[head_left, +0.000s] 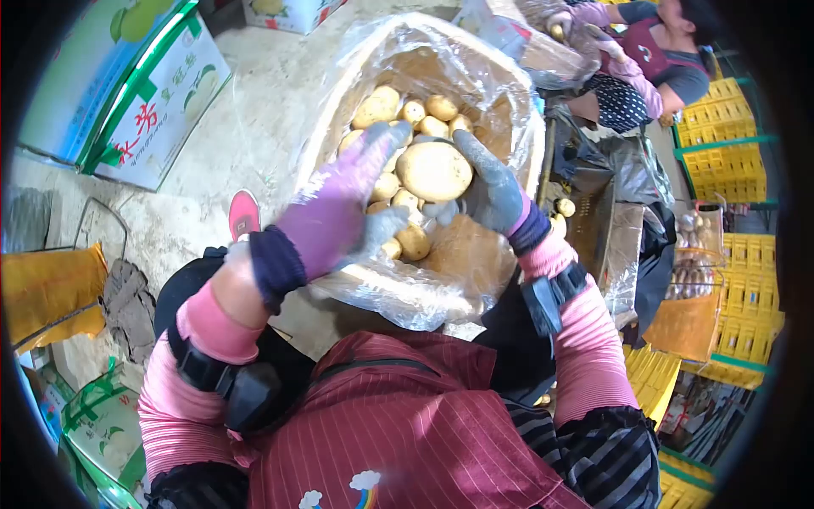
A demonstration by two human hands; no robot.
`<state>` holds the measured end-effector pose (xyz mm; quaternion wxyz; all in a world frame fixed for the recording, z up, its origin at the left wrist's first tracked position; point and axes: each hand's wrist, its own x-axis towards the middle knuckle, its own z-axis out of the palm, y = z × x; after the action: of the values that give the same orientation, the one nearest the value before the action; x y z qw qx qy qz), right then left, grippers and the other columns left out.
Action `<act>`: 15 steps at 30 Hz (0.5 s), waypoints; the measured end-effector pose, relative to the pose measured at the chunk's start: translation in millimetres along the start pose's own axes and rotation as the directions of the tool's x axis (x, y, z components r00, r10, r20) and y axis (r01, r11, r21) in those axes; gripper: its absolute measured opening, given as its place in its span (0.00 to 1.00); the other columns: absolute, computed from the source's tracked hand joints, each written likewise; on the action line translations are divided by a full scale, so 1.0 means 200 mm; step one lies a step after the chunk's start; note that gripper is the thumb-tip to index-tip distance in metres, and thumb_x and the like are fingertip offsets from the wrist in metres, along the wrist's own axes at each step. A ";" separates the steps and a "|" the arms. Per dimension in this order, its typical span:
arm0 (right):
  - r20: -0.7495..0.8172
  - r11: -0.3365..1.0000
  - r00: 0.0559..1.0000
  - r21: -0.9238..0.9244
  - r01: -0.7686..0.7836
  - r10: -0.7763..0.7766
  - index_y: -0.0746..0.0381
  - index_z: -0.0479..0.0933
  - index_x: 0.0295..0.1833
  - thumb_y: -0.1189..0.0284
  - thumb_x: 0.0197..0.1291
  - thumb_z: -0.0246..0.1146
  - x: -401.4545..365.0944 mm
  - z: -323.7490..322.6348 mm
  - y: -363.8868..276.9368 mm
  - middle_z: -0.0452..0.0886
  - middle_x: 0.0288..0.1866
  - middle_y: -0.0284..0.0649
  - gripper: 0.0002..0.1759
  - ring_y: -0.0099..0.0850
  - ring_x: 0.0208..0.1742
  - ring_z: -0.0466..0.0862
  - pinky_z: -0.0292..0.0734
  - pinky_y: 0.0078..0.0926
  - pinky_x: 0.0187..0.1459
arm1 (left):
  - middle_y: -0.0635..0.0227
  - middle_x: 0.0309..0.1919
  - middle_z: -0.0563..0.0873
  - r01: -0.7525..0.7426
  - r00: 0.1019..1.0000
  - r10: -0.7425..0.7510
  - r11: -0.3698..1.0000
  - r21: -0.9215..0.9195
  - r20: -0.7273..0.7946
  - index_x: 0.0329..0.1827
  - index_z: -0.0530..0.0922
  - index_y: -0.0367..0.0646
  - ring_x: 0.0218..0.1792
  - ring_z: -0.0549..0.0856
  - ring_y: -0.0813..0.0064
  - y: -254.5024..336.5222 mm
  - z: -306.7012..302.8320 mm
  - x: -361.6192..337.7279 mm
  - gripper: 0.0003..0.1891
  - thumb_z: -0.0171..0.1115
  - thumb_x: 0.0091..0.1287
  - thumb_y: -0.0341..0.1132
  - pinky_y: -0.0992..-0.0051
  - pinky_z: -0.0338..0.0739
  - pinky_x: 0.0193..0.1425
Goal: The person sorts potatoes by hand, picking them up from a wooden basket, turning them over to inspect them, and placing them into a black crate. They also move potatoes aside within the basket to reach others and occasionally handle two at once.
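A cardboard box lined with clear plastic [500,72] stands in front of me with several pale yellow potatoes in it. Above them is one large potato [435,172], larger than the others. My right hand [496,187], in a grey and purple glove, grips its right side, fingers above and thumb below. On the left, my left hand [343,199], in a similar glove, is open beside the large potato, fingers stretched and thumb apart. Whether its fingertips touch that potato is hard to tell. Smaller potatoes [377,107] lie beyond and below the hands.
Printed cartons [161,110] with green tape stand at left. To the right, a trough [585,220] holds a few small potatoes. Another person [649,59] sits at upper right. Yellow crates [746,280] are stacked along the right side. A pink shoe [243,214] is on the floor.
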<state>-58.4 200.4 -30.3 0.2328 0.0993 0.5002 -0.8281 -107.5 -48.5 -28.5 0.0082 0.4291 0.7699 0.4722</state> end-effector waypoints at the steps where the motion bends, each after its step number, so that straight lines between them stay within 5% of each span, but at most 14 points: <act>1: -0.034 0.999 0.999 0.044 0.013 -0.011 0.63 0.64 0.77 0.44 0.78 0.46 -0.07 0.05 -0.01 0.78 0.68 0.44 0.38 0.37 0.63 0.83 0.88 0.38 0.48 | 0.49 0.63 0.81 -0.017 1.000 0.017 1.000 0.000 0.004 0.74 0.69 0.37 0.65 0.81 0.61 0.02 0.03 0.01 0.32 0.70 0.68 0.32 0.67 0.72 0.71; 3: -0.132 1.000 0.991 -0.009 0.014 -0.015 0.63 0.65 0.76 0.43 0.77 0.45 -0.17 0.12 0.00 0.79 0.68 0.43 0.38 0.36 0.62 0.84 0.87 0.36 0.48 | 0.48 0.66 0.79 -0.064 0.991 0.092 0.966 -0.250 0.102 0.75 0.67 0.37 0.68 0.78 0.59 0.09 0.07 0.05 0.36 0.72 0.65 0.32 0.66 0.70 0.73; 4: -0.223 0.998 0.975 -0.061 -0.005 -0.009 0.62 0.65 0.76 0.41 0.77 0.45 -0.22 0.15 0.00 0.79 0.67 0.43 0.39 0.35 0.62 0.84 0.86 0.35 0.47 | 0.53 0.59 0.83 0.099 0.988 -0.047 0.923 -0.372 0.147 0.72 0.70 0.37 0.61 0.83 0.64 0.17 0.07 0.07 0.31 0.69 0.69 0.38 0.69 0.76 0.66; 5: -0.234 0.998 0.972 -0.057 0.006 -0.019 0.62 0.65 0.76 0.41 0.77 0.45 -0.28 0.18 0.00 0.79 0.67 0.43 0.39 0.35 0.62 0.84 0.86 0.35 0.47 | 0.53 0.59 0.83 0.091 0.987 -0.034 0.923 -0.374 0.156 0.72 0.70 0.37 0.61 0.83 0.64 0.19 0.08 0.09 0.31 0.69 0.69 0.38 0.69 0.76 0.66; 7: -0.254 0.975 0.954 -0.195 0.108 -0.157 0.61 0.67 0.75 0.41 0.76 0.46 -0.37 0.21 0.00 0.81 0.65 0.40 0.39 0.33 0.61 0.84 0.85 0.32 0.48 | 0.57 0.51 0.86 0.586 0.787 -0.353 0.685 -0.433 0.507 0.68 0.73 0.34 0.50 0.86 0.70 0.19 0.08 0.14 0.27 0.66 0.72 0.42 0.72 0.81 0.56; 8: -0.283 0.956 0.937 -0.263 0.129 -0.205 0.60 0.68 0.74 0.41 0.76 0.49 -0.39 0.22 0.02 0.84 0.59 0.41 0.37 0.32 0.52 0.88 0.86 0.28 0.41 | 0.60 0.42 0.88 0.583 0.795 -0.350 0.667 -0.463 0.496 0.64 0.76 0.33 0.40 0.86 0.74 0.19 0.11 0.15 0.23 0.60 0.76 0.44 0.74 0.82 0.47; 11: -0.234 0.993 0.965 -0.053 0.108 -0.118 0.64 0.71 0.71 0.47 0.76 0.54 -0.50 0.09 -0.01 0.82 0.63 0.41 0.34 0.30 0.59 0.85 0.86 0.27 0.44 | 0.65 0.43 0.88 0.445 0.887 -0.239 0.671 -0.593 0.395 0.63 0.78 0.37 0.36 0.86 0.79 0.08 0.22 0.15 0.23 0.50 0.81 0.49 0.77 0.81 0.44; 12: -0.227 0.993 0.966 -0.019 0.119 -0.120 0.64 0.71 0.71 0.47 0.76 0.54 -0.54 0.04 -0.03 0.84 0.60 0.42 0.34 0.30 0.53 0.87 0.87 0.27 0.39 | 0.66 0.41 0.88 0.585 0.810 -0.276 0.445 -0.678 0.517 0.64 0.78 0.38 0.37 0.86 0.79 0.10 0.20 0.17 0.22 0.47 0.83 0.46 0.78 0.81 0.44; 13: -0.267 0.986 0.953 -0.122 0.117 -0.146 0.61 0.73 0.70 0.46 0.76 0.53 -0.60 -0.04 -0.05 0.87 0.54 0.41 0.33 0.30 0.45 0.89 0.86 0.26 0.36 | 0.64 0.44 0.88 0.524 0.845 -0.256 0.575 -0.628 0.470 0.66 0.77 0.38 0.41 0.86 0.77 0.13 0.17 0.21 0.23 0.48 0.82 0.47 0.76 0.81 0.48; 15: -0.436 0.970 0.878 -0.213 0.116 -0.200 0.59 0.74 0.69 0.45 0.76 0.52 -0.74 -0.23 -0.10 0.88 0.49 0.39 0.32 0.28 0.38 0.89 0.84 0.23 0.32 | 0.63 0.49 0.87 0.505 0.861 -0.341 0.477 -0.720 0.378 0.67 0.77 0.38 0.46 0.86 0.75 0.16 0.15 0.22 0.24 0.48 0.81 0.48 0.74 0.80 0.53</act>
<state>57.4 290.5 23.1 0.0489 0.2271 0.6199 -0.7495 -101.8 9.8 -4.1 0.3865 0.2156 0.5518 0.7068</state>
